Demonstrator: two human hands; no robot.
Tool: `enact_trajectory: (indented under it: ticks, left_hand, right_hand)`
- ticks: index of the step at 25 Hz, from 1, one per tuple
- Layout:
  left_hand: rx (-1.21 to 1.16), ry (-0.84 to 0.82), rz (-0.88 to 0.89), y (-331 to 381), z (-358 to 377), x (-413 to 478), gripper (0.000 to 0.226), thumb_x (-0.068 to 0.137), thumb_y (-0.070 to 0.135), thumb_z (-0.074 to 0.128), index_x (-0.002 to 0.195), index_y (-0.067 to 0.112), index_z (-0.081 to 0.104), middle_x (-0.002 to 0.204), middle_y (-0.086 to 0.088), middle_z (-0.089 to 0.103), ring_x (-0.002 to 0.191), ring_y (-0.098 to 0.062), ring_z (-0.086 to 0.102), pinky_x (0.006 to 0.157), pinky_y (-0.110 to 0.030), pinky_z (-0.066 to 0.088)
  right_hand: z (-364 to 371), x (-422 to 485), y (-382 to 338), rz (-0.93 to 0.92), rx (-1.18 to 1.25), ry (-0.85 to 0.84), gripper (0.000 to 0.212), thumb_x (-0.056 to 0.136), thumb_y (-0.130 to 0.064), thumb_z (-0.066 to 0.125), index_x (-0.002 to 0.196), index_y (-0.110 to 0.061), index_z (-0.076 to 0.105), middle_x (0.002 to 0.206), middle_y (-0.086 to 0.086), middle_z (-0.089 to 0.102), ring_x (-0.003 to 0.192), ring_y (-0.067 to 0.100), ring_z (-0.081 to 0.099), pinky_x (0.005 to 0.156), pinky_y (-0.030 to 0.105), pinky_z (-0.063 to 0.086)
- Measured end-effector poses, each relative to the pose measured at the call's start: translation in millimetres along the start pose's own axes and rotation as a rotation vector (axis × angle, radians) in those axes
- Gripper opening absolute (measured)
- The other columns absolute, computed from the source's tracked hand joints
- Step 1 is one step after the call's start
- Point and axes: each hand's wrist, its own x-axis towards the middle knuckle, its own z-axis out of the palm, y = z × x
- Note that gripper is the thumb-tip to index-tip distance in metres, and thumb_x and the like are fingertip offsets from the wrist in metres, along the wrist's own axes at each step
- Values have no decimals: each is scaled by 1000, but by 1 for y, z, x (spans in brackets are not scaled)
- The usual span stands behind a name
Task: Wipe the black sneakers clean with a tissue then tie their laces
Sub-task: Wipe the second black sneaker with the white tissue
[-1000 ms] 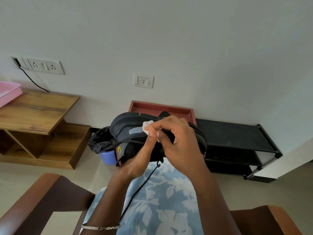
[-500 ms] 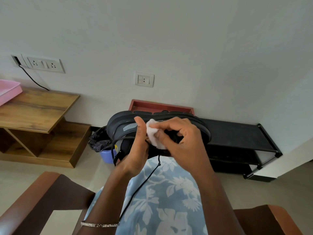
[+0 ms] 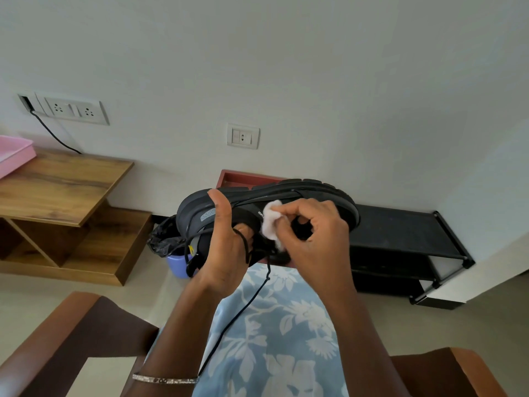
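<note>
A black sneaker (image 3: 315, 196) is held up on its side above my lap, sole facing away, heel to the left. My left hand (image 3: 226, 247) grips its heel end, thumb up over the sole edge and fingers in the opening. My right hand (image 3: 315, 233) pinches a crumpled white tissue (image 3: 270, 222) against the sneaker's side. A loose black lace (image 3: 243, 308) hangs down over my blue floral clothing. The second sneaker is not visible.
A black shoe rack (image 3: 400, 233) stands against the wall behind the sneaker, with a red tray (image 3: 237, 179) on it. A lined purple bin (image 3: 174, 253) sits on the floor at left. A wooden shelf unit (image 3: 63, 196) holds a pink tray (image 3: 14, 156). Brown chair arms (image 3: 57, 339) flank me.
The sneaker has tilted so more of its side and sole edge faces me. My right hand slid the tissue rightward along the side. My left thumb shifted up onto the sole edge.
</note>
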Motion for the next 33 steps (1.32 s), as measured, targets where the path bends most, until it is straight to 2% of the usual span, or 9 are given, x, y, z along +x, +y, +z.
enact_trajectory:
  ticks: [3,6,7,9,13,16,20,27,33]
  left_hand:
    - [-36,-2,37,-1,-1,-1,115,69,93,15,139,11,56,137,-17,61,131,-28,56,111,-45,38]
    - [51,29,7,-3,-8,1,122,61,99,25,99,-12,59,100,-25,65,98,-30,64,98,-46,46]
    - [73,35,-6,-3,-9,0,129,55,101,31,100,-16,57,100,-26,60,98,-33,61,101,-50,43]
    - [128,35,-25,-3,-7,0,137,56,102,29,116,-19,54,117,-28,60,113,-36,59,108,-53,40]
    - [105,71,20,-3,7,-3,103,73,88,13,133,19,59,130,-7,68,125,-20,61,97,-30,52]
    - [167,63,25,-4,12,-4,108,64,98,30,122,14,64,111,-6,75,108,-17,71,85,-27,56]
    - [129,117,44,-11,11,-8,106,62,95,46,138,21,51,136,-2,63,129,-13,57,101,-34,51]
    - [237,9,9,-5,8,-6,120,57,102,33,138,16,55,126,-9,70,122,-21,64,97,-28,53]
    - [262,187,53,-12,12,-9,77,96,66,26,152,12,32,157,-13,39,142,-25,43,116,-41,37]
  right_hand:
    - [0,2,7,31,-128,55,6,84,-18,71,87,-23,72,78,-14,63,82,13,52,69,37,49]
    - [2,-12,-16,2,70,-153,9,85,-16,75,92,-21,74,84,-14,66,83,11,58,68,21,48]
    - [2,-14,-21,-7,102,-187,10,85,-16,76,94,-21,75,86,-14,67,84,12,60,69,19,49]
    - [2,-5,-18,4,82,-148,9,85,-16,74,93,-21,76,84,-12,67,83,12,62,70,26,52]
    - [2,25,-6,125,-137,37,10,82,-12,70,86,-19,76,89,-5,64,83,15,61,73,35,53]
    - [14,35,-27,20,-174,-126,18,85,-7,66,90,-21,77,94,-6,68,93,17,62,84,30,49]
    - [17,36,-47,-100,40,-432,21,89,-9,69,95,-25,80,96,-10,74,94,8,66,85,32,54]
    - [4,41,-12,106,-324,-145,25,92,-7,58,93,-21,78,97,-5,73,98,20,63,80,27,44]
    - [14,30,-44,-117,15,-507,21,95,-19,65,111,-28,76,108,-12,74,106,5,61,94,25,48]
